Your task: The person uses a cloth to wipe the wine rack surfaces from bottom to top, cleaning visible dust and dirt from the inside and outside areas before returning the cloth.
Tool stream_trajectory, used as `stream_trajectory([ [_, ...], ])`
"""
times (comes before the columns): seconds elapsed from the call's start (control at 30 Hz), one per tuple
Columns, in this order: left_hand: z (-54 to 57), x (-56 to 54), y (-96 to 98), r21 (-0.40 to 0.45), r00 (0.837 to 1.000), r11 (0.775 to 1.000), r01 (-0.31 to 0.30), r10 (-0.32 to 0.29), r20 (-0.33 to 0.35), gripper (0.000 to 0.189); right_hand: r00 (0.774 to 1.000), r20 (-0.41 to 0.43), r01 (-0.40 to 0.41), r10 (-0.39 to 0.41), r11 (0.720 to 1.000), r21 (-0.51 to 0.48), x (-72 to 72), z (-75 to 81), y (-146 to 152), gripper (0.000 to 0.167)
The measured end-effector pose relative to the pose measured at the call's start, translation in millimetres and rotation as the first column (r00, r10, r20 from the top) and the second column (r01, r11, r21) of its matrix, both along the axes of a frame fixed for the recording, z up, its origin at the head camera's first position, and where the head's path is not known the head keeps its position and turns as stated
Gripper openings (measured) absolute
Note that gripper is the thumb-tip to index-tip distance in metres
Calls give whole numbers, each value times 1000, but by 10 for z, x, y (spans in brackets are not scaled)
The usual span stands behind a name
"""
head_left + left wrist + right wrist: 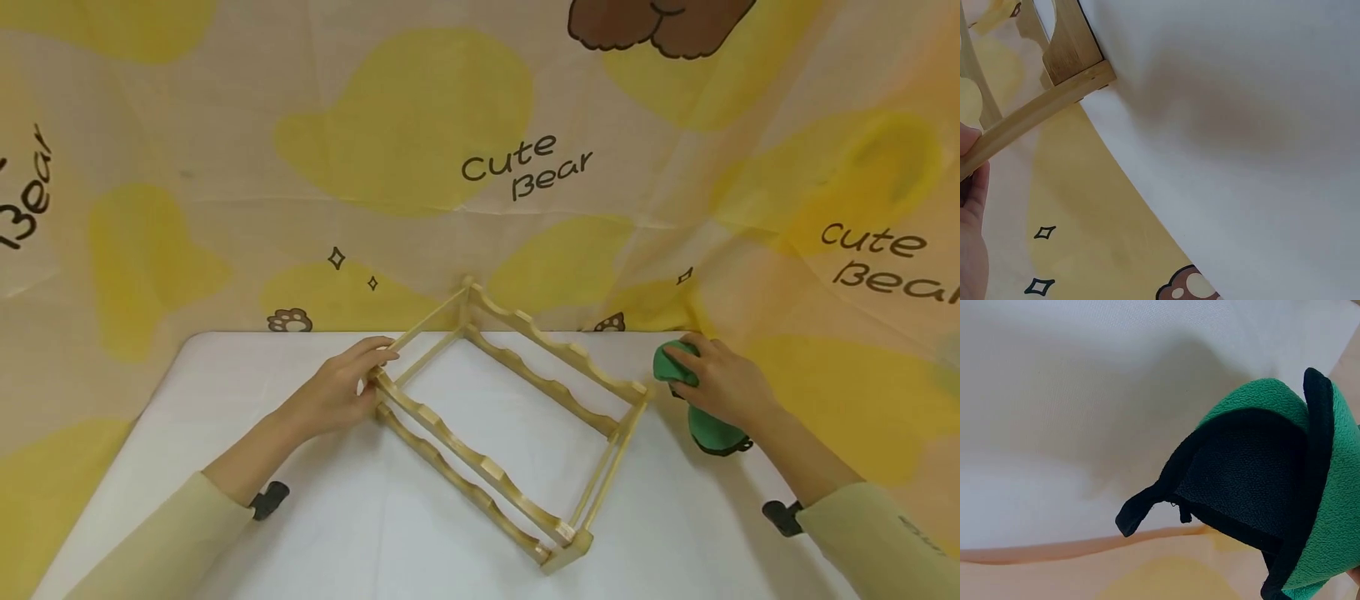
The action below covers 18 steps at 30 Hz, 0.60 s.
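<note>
A light wooden rack (491, 471) with scalloped rails stands at an angle over the white table. My left hand (341, 392) grips its left corner, thumb and fingers on either side of the wood. The left wrist view shows that hand's fingers (975, 200) at a wooden bar (1029, 115) of the rack. To the right of the rack, my right hand (727, 379) holds a green cloth (716, 429), bunched and hanging down. In the right wrist view the cloth (1341, 506) has black edging, a dark inner side and a small loop.
The white table (315, 533) reaches back to a fabric backdrop (420, 125) printed with yellow patches and "Cute Bear" lettering. The backdrop also rises along the left and right sides. Black straps with small mounts (270, 500) sit at both wrists.
</note>
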<state>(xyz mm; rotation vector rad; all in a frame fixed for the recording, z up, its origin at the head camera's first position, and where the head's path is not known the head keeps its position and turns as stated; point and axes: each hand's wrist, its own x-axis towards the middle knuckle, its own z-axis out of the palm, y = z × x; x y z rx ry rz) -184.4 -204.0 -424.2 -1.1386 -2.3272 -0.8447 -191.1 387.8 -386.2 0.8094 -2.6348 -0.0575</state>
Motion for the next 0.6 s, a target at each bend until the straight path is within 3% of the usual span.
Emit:
stream_trajectory([
  [0.23, 26, -179, 48, -45, 998, 999, 9, -11, -61, 55, 1000, 15, 10, -10, 1000, -8, 6, -4, -24, 60],
  [0.6, 61, -368, 118, -98, 990, 995, -8, -5, -139, 53, 999, 26, 22, -21, 1000, -7, 9, -14, -35, 59],
])
